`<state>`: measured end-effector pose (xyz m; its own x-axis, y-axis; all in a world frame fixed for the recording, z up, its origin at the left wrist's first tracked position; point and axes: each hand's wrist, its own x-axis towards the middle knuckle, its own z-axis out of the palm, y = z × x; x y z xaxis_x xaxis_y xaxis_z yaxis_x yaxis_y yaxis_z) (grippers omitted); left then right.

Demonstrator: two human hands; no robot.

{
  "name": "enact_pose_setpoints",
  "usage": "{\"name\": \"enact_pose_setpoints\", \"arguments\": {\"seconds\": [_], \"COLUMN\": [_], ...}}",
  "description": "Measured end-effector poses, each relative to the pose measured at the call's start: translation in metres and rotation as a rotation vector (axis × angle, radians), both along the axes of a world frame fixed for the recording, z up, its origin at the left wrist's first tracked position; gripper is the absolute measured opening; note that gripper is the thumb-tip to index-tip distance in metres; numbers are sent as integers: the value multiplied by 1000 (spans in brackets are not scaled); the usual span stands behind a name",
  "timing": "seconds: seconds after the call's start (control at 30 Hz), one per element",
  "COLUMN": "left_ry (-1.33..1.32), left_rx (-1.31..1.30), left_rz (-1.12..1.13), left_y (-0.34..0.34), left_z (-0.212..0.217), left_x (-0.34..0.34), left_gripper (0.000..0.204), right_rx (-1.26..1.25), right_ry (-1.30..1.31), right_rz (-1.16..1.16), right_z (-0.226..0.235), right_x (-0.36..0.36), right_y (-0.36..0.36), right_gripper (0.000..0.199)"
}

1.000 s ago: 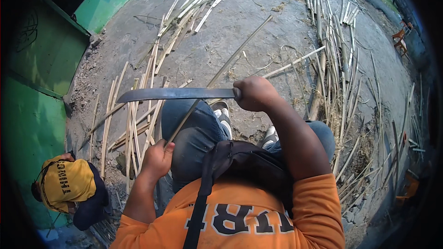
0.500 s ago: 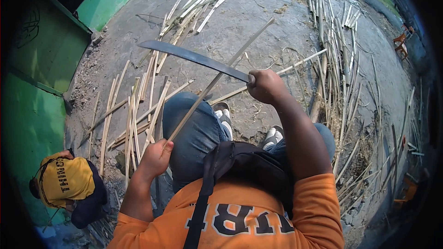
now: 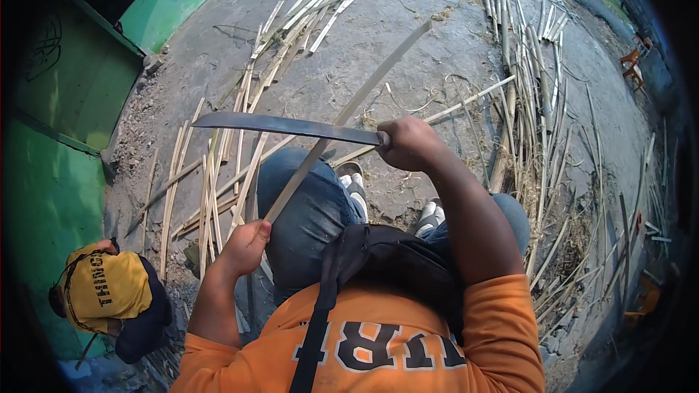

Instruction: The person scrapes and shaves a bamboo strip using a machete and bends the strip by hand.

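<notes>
My right hand [image 3: 409, 143] is wrapped round the handle of a machete [image 3: 280, 125], whose long dark blade points left and crosses over a bamboo strip. The handle is mostly hidden in my fist. My left hand [image 3: 247, 246] grips the lower end of that bamboo strip [image 3: 371, 84], thumb on top, beside my left knee. From there the strip slants up and away to the right, past the blade. Blade and strip meet just above my bent left knee; whether the edge bites into the strip cannot be made out.
Bamboo strips [image 3: 218, 204] lie in loose bundles to the left, with another pile [image 3: 320, 11] farther ahead. Long poles and shavings [image 3: 535, 102] cover the ground at right. A person in a yellow shirt [image 3: 109, 287] crouches at lower left, near a green wall [image 3: 54, 225].
The machete has slid down along the bamboo strip toward my left hand, its tip swinging left and lower. The strip has turned to show a wider face. My left hand has hardly moved.
</notes>
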<state>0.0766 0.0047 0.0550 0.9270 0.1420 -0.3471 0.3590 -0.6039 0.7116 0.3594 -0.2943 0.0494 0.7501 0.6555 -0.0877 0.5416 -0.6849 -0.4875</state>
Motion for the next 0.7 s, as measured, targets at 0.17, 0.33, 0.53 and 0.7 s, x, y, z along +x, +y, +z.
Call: {"name": "enact_pose_setpoints", "arguments": {"seconds": [0.17,0.33,0.53,0.7], "left_ry": [64,-1,11,-25], "left_rx": [-23,0,133,106], "left_rz": [46,14,27,30], "left_y": [10,6,-1,-4], "left_z": [-12,-12,1,-2], "left_x": [-5,-8,-2,-4], "left_gripper": [60,61,64,63], "right_rx": [-13,115,-61,-74], "right_ry": [-103,-213,-86,-130], "right_rz": [6,66,-86,49], "right_z": [6,1,6,16], "right_x": [-13,-27,-3,-24], "right_y": [6,15,1,16], "right_gripper": [18,17,24,20]}}
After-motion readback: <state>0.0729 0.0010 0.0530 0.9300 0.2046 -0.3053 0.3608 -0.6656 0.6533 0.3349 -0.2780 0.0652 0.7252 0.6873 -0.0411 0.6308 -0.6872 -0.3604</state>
